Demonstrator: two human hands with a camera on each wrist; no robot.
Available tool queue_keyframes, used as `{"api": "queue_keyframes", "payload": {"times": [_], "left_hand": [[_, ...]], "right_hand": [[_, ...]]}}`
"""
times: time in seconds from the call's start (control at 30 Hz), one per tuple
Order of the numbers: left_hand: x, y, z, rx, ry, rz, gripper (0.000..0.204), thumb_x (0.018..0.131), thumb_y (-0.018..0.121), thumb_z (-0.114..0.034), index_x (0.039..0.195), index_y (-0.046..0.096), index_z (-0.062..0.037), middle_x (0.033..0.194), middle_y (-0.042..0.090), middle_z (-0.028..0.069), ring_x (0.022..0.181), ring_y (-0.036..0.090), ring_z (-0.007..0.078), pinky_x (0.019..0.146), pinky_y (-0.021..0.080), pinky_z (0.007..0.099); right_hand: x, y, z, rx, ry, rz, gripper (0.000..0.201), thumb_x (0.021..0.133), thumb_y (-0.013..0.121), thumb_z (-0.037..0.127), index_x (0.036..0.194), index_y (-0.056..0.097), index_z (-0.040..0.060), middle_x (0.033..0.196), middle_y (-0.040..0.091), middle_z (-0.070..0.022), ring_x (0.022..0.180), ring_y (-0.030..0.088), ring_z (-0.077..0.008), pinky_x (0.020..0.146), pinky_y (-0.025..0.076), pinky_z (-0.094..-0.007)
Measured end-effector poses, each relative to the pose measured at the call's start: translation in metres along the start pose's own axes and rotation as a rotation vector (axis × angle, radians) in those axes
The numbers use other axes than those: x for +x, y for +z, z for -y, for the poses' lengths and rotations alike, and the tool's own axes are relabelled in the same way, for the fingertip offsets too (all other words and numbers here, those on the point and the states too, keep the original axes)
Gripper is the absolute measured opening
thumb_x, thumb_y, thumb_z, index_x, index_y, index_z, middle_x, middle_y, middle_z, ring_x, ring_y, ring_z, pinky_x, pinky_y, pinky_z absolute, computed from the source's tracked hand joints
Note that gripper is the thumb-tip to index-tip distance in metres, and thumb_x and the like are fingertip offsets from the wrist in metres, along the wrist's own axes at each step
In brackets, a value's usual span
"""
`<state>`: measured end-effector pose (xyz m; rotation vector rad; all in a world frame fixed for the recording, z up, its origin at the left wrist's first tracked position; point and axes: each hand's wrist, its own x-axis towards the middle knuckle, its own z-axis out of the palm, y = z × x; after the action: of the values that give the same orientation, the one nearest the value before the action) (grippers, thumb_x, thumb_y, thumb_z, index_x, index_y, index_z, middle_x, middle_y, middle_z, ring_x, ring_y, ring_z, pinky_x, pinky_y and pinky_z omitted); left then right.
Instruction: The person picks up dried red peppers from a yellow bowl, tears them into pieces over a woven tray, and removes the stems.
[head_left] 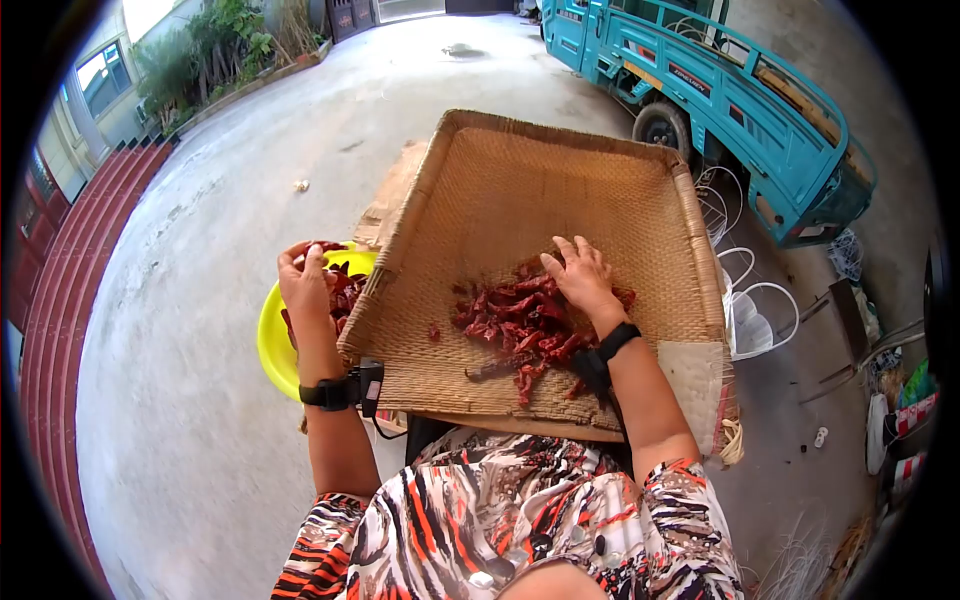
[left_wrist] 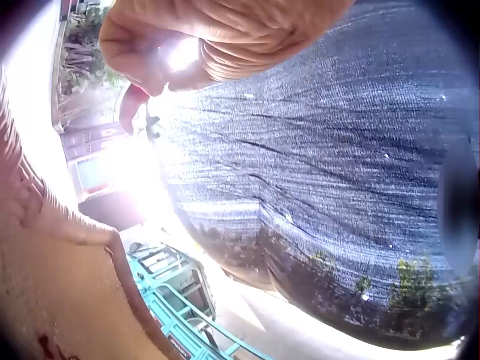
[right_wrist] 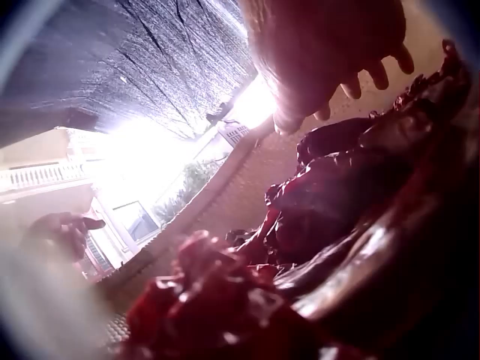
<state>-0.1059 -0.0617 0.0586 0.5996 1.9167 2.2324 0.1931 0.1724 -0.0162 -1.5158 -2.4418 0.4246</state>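
My left hand [head_left: 306, 290] is raised over the rim of a yellow basin [head_left: 272, 345], pinching a dried red chili [head_left: 326, 246] between thumb and fingers. In the left wrist view the chili's tip [left_wrist: 133, 109] pokes out below the fingertips. More dried chilies [head_left: 345, 292] lie in the basin. A flat woven basket [head_left: 560, 175] sits before me with a loose pile of dried chilies [head_left: 515, 322] in its near half. Fingers spread, my right hand [head_left: 585, 276] is at the pile's far right side; the right wrist view shows its fingertips [right_wrist: 379, 73] just above the chilies.
Brown cardboard [head_left: 390, 195] sticks out beyond the basket's left edge. A teal cargo tricycle [head_left: 700, 90] is parked at the far right, with white wire-handled items [head_left: 750, 320] nearer by. Red steps [head_left: 75, 300] run along the left.
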Motion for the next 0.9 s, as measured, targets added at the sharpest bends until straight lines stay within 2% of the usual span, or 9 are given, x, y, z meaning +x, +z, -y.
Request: {"api": "queue_keyframes", "payload": {"times": [0.17, 0.2, 0.3, 0.33, 0.5, 0.57, 0.7, 0.73, 0.9], "left_hand": [[-0.002, -0.007, -0.004, -0.359, -0.198, -0.153, 0.034, 0.091, 0.061, -0.009, 0.122, 0.047, -0.0038, 0.093, 0.061, 0.0067, 0.067, 0.057, 0.0114, 0.058, 0.049, 0.0229], [-0.009, -0.003, -0.008, -0.436, -0.211, -0.168, 0.033, 0.091, 0.062, -0.011, 0.121, 0.049, -0.0052, 0.097, 0.06, 0.0094, 0.081, 0.059, 0.016, 0.065, 0.049, 0.0237], [-0.015, 0.007, -0.007, -0.558, -0.305, -0.097, 0.048, 0.089, 0.059, -0.007, 0.132, 0.037, -0.0048, 0.105, 0.056, 0.0108, 0.077, 0.06, 0.018, 0.06, 0.05, 0.0247], [-0.019, 0.01, -0.006, -0.553, -0.303, -0.02, 0.043, 0.09, 0.058, -0.007, 0.13, 0.042, -0.0043, 0.101, 0.06, 0.0097, 0.076, 0.061, 0.0164, 0.062, 0.05, 0.0244], [-0.046, 0.044, -0.003, -0.198, -0.227, 0.511, 0.031, 0.092, 0.058, -0.013, 0.12, 0.054, -0.0017, 0.089, 0.063, 0.006, 0.074, 0.06, 0.012, 0.066, 0.049, 0.0236], [-0.055, 0.056, 0.018, 0.211, 0.089, 0.735, 0.03, 0.093, 0.06, -0.02, 0.117, 0.057, -0.0027, 0.094, 0.062, 0.0077, 0.079, 0.06, 0.0129, 0.069, 0.049, 0.0247], [-0.077, 0.062, 0.021, 0.738, 0.359, 1.057, 0.036, 0.09, 0.066, -0.025, 0.116, 0.059, -0.0013, 0.109, 0.06, 0.0168, 0.099, 0.061, 0.0295, 0.088, 0.05, 0.0366], [-0.081, 0.059, 0.023, 0.742, 0.302, 1.119, 0.039, 0.087, 0.069, -0.026, 0.117, 0.06, -0.0028, 0.111, 0.059, 0.019, 0.108, 0.056, 0.0359, 0.095, 0.046, 0.0401], [-0.093, 0.062, 0.025, 0.892, 0.397, 1.172, 0.038, 0.084, 0.072, -0.03, 0.113, 0.062, -0.007, 0.112, 0.058, 0.0183, 0.11, 0.054, 0.0361, 0.094, 0.046, 0.041]], "right_hand": [[0.002, -0.001, 0.015, 0.057, 0.007, 0.158, 0.064, 0.095, 0.037, 0.066, 0.143, 0.047, 0.0271, 0.156, 0.03, -0.011, 0.144, 0.022, -0.0354, 0.115, 0.011, -0.0632], [-0.001, -0.001, 0.02, 0.041, -0.013, 0.183, 0.062, 0.095, 0.037, 0.066, 0.142, 0.049, 0.0272, 0.156, 0.03, -0.0108, 0.144, 0.021, -0.0351, 0.115, 0.011, -0.0636], [-0.02, -0.007, 0.03, 0.057, -0.081, 0.257, 0.059, 0.095, 0.039, 0.065, 0.137, 0.056, 0.0269, 0.152, 0.036, -0.0099, 0.143, 0.022, -0.0344, 0.113, 0.014, -0.0639], [-0.027, -0.008, 0.033, 0.065, -0.102, 0.291, 0.059, 0.095, 0.039, 0.065, 0.136, 0.056, 0.0271, 0.15, 0.038, -0.0099, 0.142, 0.024, -0.0345, 0.113, 0.015, -0.064], [-0.064, -0.021, 0.036, 0.156, -0.189, 0.376, 0.057, 0.095, 0.04, 0.064, 0.129, 0.06, 0.0239, 0.141, 0.047, -0.0098, 0.134, 0.037, -0.0347, 0.109, 0.023, -0.0621], [-0.063, -0.026, 0.026, 0.092, -0.157, 0.206, 0.057, 0.094, 0.043, 0.062, 0.13, 0.058, 0.02, 0.14, 0.048, -0.011, 0.131, 0.039, -0.0353, 0.108, 0.028, -0.0582], [-0.044, -0.019, -0.034, -0.134, 0.022, -0.099, 0.057, 0.095, 0.044, 0.059, 0.132, 0.055, 0.0163, 0.14, 0.046, -0.015, 0.132, 0.038, -0.0379, 0.108, 0.028, -0.0571], [-0.043, -0.019, -0.04, -0.184, 0.096, -0.151, 0.057, 0.095, 0.045, 0.058, 0.132, 0.055, 0.0153, 0.14, 0.046, -0.016, 0.132, 0.038, -0.0388, 0.108, 0.028, -0.0573], [-0.053, -0.014, -0.042, 0.02, 0.044, 0.15, 0.054, 0.095, 0.048, 0.053, 0.131, 0.056, 0.0141, 0.141, 0.047, -0.0169, 0.13, 0.04, -0.0389, 0.107, 0.031, -0.0545]]}}
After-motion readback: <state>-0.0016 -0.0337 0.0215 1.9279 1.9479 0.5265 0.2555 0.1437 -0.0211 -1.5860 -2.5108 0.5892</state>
